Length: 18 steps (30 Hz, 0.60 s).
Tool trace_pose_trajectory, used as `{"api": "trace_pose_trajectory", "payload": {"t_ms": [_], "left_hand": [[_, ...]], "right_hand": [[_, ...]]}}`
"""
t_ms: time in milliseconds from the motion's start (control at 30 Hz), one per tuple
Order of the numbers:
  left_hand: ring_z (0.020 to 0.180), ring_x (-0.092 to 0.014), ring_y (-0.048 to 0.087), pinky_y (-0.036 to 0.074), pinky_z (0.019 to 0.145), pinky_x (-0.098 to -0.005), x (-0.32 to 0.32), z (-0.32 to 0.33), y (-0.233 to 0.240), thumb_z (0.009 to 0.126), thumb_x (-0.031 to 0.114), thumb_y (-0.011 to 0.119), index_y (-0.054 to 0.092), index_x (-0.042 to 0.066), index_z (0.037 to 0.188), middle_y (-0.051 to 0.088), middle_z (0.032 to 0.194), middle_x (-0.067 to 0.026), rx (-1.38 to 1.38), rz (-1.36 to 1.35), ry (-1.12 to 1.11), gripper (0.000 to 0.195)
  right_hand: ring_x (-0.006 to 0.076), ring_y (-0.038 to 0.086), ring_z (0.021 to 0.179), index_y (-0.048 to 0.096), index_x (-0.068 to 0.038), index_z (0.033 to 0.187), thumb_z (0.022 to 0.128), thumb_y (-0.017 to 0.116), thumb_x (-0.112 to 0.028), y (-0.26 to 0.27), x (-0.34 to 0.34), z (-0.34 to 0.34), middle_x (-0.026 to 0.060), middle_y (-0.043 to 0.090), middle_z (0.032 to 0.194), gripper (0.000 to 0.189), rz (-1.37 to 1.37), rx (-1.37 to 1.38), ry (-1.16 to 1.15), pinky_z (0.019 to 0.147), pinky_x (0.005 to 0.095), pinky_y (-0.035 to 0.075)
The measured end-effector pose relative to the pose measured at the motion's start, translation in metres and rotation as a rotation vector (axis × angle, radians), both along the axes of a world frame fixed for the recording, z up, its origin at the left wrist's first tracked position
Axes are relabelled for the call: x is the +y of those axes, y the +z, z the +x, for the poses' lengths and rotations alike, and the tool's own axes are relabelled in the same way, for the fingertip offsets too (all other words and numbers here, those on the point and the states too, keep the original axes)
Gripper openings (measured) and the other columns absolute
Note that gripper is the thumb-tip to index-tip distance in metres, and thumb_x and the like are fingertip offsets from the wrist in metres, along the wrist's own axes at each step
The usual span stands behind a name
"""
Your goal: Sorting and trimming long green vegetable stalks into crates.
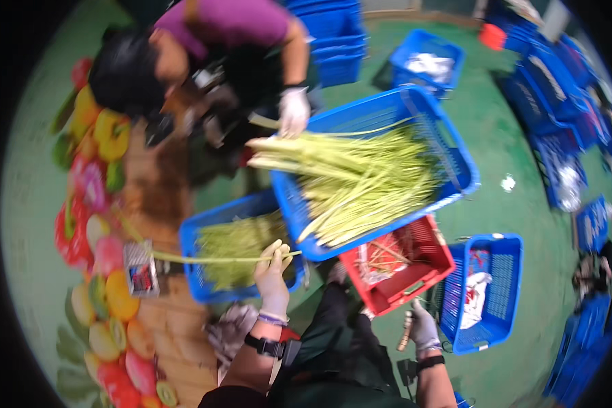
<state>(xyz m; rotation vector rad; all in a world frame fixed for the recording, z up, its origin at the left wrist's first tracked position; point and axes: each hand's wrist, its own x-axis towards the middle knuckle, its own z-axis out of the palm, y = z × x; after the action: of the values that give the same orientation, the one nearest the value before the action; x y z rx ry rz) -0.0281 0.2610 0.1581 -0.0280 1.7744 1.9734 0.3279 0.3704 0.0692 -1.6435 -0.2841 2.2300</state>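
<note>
My left hand (273,280), in a pale glove, pinches a long thin green stalk (209,259) that reaches out to the left over a blue crate. My right hand (424,326), gloved too, is closed around a short tan object like a handle (404,331); blur hides what it is. Ahead of me a large blue plastic crate (461,188) is tilted and holds many long yellow-green stalks (367,173). Under its left side, a second blue crate (191,278) contains more green stalks (229,239). Between my hands is a red crate (387,301) with stalk scraps in it.
Across from me a person in a purple shirt (234,25) bends forward, a gloved hand (293,109) on the stalks. A blue crate (512,285) stands at right. Blue crates (545,86) line the far right. A printed fruit-and-vegetable board (168,326) lies at left.
</note>
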Motion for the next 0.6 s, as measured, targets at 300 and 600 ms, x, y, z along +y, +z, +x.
{"api": "trace_pose_trajectory", "payload": {"t_ms": [300,600], "left_hand": [[0.101,-0.026,0.061,0.055,0.079,-0.0340,-0.147,-0.087,-0.201,0.090,0.008,0.058,0.057,0.002,0.112,0.062,0.107,-0.0130,-0.539,-0.085,0.673,0.023],[0.094,-0.024,0.055,0.052,0.071,-0.0393,-0.146,-0.091,-0.293,0.087,0.025,0.065,0.051,0.002,0.119,0.057,0.106,-0.0090,-0.732,-0.440,0.662,0.041]], "right_hand": [[0.0178,0.050,0.053,0.054,-0.002,0.102,0.091,0.056,-0.027,-0.046,-0.036,0.004,0.0072,0.054,0.068,0.028,-0.099,-0.214,0.241,0.050,0.0290,0.042],[0.0158,0.053,0.054,0.057,0.002,0.098,0.091,0.056,-0.020,-0.078,-0.022,-0.066,0.0097,0.059,0.071,0.024,-0.072,-0.227,0.360,0.050,0.0257,0.043]]}}
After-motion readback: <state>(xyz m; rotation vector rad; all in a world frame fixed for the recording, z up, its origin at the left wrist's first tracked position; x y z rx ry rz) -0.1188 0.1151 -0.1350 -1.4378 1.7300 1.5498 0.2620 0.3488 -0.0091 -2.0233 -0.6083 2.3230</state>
